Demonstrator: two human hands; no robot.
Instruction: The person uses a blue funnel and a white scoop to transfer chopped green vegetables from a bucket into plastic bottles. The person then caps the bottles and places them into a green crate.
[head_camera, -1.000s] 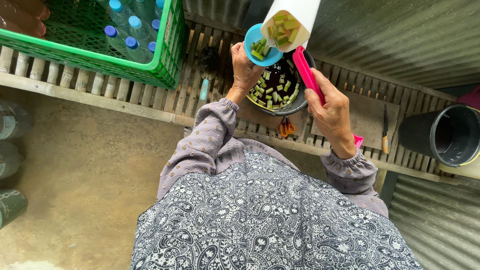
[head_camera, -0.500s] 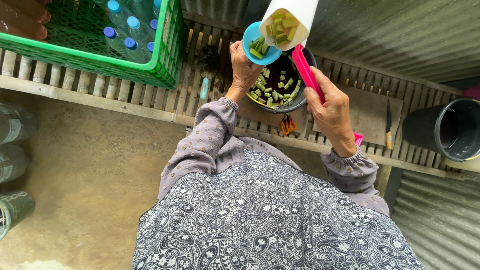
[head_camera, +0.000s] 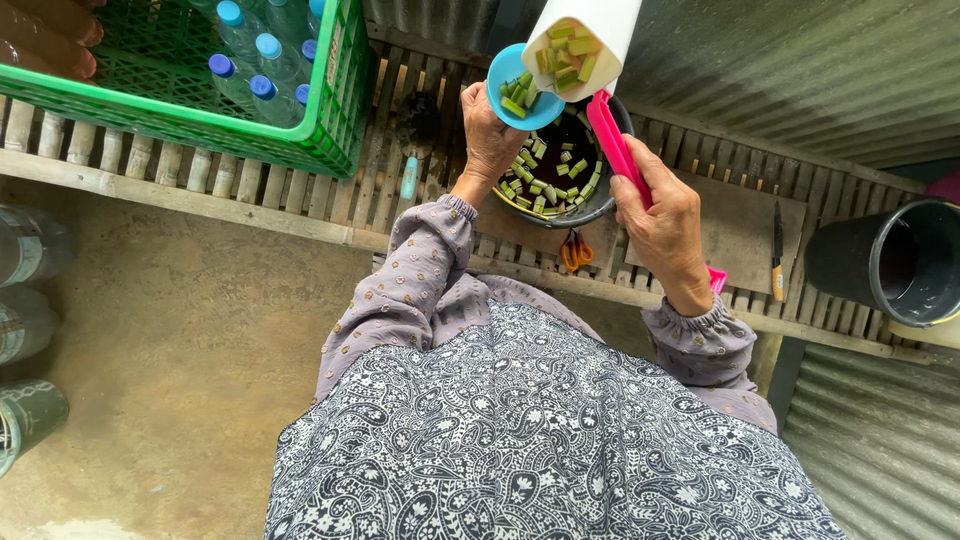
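Note:
My left hand holds a small blue bowl with cut green stalk pieces in it, raised over a dark pot. My right hand grips the pink handle of a white jug, which is tilted so its mouth faces me and shows more green pieces. The blue bowl sits against the jug's lip. The pot stands on a slatted bench and holds dark liquid with many green pieces floating in it.
Orange-handled scissors lie by the pot. A knife rests on a wooden board. A black bucket stands at the right. A green crate of blue-capped bottles is at the left. Jars line the concrete floor.
Both hands keep the bowl and jug in nearly the same place over the pot. The view has drifted only slightly.

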